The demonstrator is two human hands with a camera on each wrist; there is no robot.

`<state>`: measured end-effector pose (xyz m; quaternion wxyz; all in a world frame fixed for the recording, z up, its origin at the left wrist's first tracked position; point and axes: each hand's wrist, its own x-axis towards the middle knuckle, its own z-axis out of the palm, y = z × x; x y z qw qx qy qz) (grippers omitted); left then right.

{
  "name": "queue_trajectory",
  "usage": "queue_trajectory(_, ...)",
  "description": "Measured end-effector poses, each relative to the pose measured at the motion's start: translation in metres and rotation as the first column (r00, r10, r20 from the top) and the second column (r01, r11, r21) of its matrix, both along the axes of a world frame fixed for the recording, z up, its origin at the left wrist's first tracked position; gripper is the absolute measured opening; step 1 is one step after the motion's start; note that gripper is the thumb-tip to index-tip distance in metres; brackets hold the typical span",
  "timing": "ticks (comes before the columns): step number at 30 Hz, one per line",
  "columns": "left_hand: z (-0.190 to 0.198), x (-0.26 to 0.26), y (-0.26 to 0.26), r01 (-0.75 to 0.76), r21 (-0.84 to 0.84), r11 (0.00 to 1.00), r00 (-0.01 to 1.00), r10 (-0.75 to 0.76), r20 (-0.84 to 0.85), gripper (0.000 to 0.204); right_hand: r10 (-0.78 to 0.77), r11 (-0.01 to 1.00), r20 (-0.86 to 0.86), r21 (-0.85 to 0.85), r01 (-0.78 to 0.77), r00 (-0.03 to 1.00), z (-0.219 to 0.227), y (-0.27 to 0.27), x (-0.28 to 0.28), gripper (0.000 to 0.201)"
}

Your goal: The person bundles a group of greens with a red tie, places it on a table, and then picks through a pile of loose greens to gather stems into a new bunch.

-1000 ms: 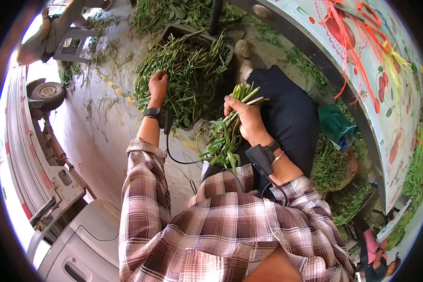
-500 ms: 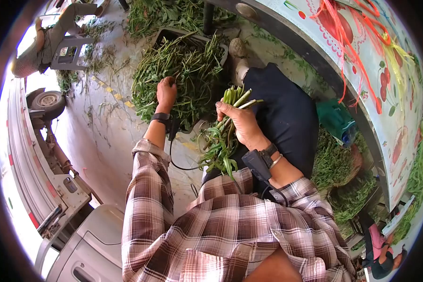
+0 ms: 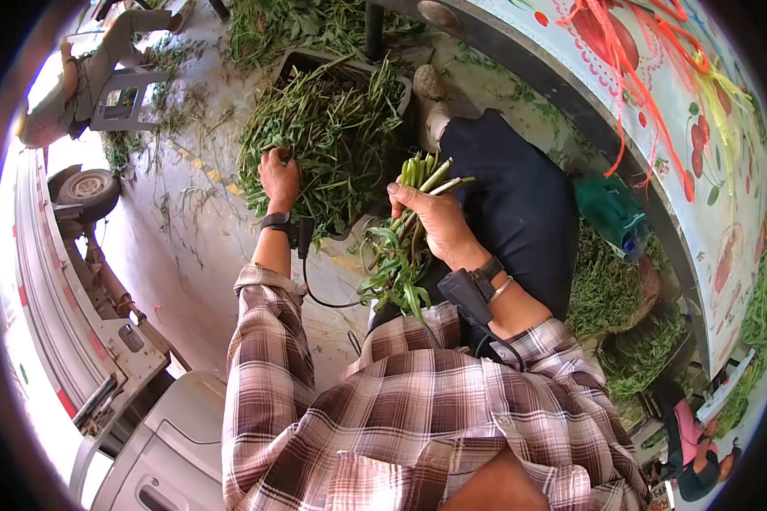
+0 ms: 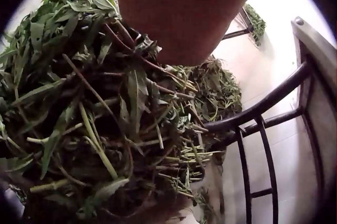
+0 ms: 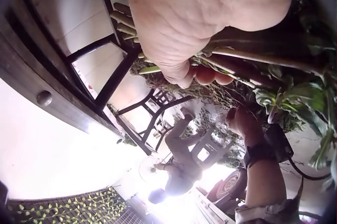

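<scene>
My right hand (image 3: 441, 223) grips a bunch of leafy green stems (image 3: 416, 175). The thumb lies across the stems, whose pale ends point away from me, and the leaves hang toward my lap. In the right wrist view, the fingers (image 5: 205, 75) wrap round the bunch. My left hand (image 3: 279, 180) is at the near-left side of a heaped pile of leafy stems (image 3: 337, 128), which fills a dark plastic crate (image 3: 296, 61). Its fingertips are at the leaves, and I cannot tell whether they pinch a stem. The left wrist view shows the pile (image 4: 100, 113) close up.
At right stands a table with a fruit-patterned cloth (image 3: 656, 128), bearing red string (image 3: 622, 77) and yellow string (image 3: 724, 106). More greens (image 3: 609, 289) lie under it, beside a green bag (image 3: 605, 209). A truck (image 3: 60, 298) stands left. Another person (image 3: 85, 81) sits on a stool (image 3: 128, 100).
My left hand moved right over the pile, then back left to its side. The right hand keeps its hold on the bunch. The view has shifted slightly.
</scene>
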<state>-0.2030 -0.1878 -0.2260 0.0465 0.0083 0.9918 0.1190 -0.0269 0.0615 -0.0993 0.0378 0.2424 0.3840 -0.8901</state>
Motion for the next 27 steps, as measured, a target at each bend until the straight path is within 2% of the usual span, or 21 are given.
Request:
queue_trajectory(3, 0.003, 0.000, 0.004, 0.099, -0.080, 0.992, 0.995, -0.099, 0.007, 0.027, 0.003, 1.000, 0.002, 0.011, -0.003, 1.000, -0.001, 0.000, 0.001, 0.013)
queue_trajectory(7, 0.007, -0.003, 0.005, 0.093, -0.042, 0.995, 0.995, -0.091, 0.047, 0.026, -0.013, 1.000, -0.021, 0.027, 0.014, 1.000, -0.004, -0.001, -0.001, 0.014)
queue_trajectory(9, -0.010, -0.014, -0.008, 0.032, 0.133, 0.991, 0.994, -0.046, 0.098, 0.024, -0.032, 0.999, -0.026, 0.016, 0.032, 0.999, -0.003, -0.001, -0.001, 0.014)
queue_trajectory(10, -0.011, -0.015, -0.010, 0.035, 0.132, 0.991, 0.994, -0.048, 0.098, 0.024, -0.048, 0.999, -0.031, 0.004, 0.049, 0.998, -0.003, -0.001, -0.002, 0.014)
queue_trajectory(13, -0.012, -0.017, -0.016, 0.034, 0.161, 0.986, 0.998, -0.043, 0.052, 0.023, -0.047, 0.999, -0.009, -0.004, 0.047, 0.999, -0.001, -0.001, -0.001, 0.014)
queue_trajectory(15, -0.011, -0.017, -0.021, 0.110, 0.081, 0.991, 0.992, -0.105, -0.070, 0.021, -0.029, 1.000, -0.014, -0.001, 0.029, 0.999, -0.001, 0.000, -0.002, 0.014)
queue_trajectory(16, -0.004, -0.016, -0.020, 0.111, 0.081, 0.991, 0.992, -0.105, -0.069, 0.021, -0.009, 1.000, -0.021, 0.006, 0.009, 1.000, 0.000, 0.000, -0.002, 0.014)
queue_trajectory(18, 0.015, -0.016, -0.014, 0.031, 0.190, 0.981, 1.000, -0.031, -0.005, 0.022, -0.016, 1.000, -0.019, 0.001, 0.016, 1.000, -0.001, 0.000, -0.001, 0.014)
queue_trajectory(19, 0.019, -0.016, -0.014, 0.089, 0.182, 0.979, 0.994, -0.077, -0.075, 0.022, -0.023, 1.000, -0.018, -0.004, 0.023, 1.000, -0.001, 0.000, -0.002, 0.014)
queue_trajectory(20, 0.022, -0.015, -0.014, 0.088, 0.180, 0.980, 0.994, -0.075, -0.075, 0.022, -0.022, 1.000, -0.018, -0.006, 0.022, 1.000, 0.000, 0.000, -0.002, 0.014)
queue_trajectory(22, 0.025, -0.014, -0.014, -0.018, 0.365, 0.931, 1.000, 0.023, -0.010, 0.019, 0.000, 1.000, 0.000, 0.017, 0.000, 1.000, 0.002, 0.001, -0.002, 0.014)
queue_trajectory(24, 0.024, -0.016, -0.018, -0.049, 0.405, 0.913, 0.999, 0.041, 0.029, 0.022, -0.016, 1.000, -0.002, 0.009, 0.016, 1.000, 0.002, -0.001, -0.002, 0.014)
queue_trajectory(26, 0.017, -0.022, -0.025, -0.070, 0.599, 0.798, 0.996, 0.023, 0.086, 0.027, -0.032, 0.999, -0.002, -0.001, 0.032, 0.999, 0.001, -0.001, -0.002, 0.014)
queue_trajectory(27, 0.013, -0.022, -0.029, -0.071, 0.598, 0.798, 0.996, 0.024, 0.086, 0.027, -0.031, 0.999, -0.003, 0.007, 0.031, 1.000, 0.000, -0.001, -0.001, 0.014)
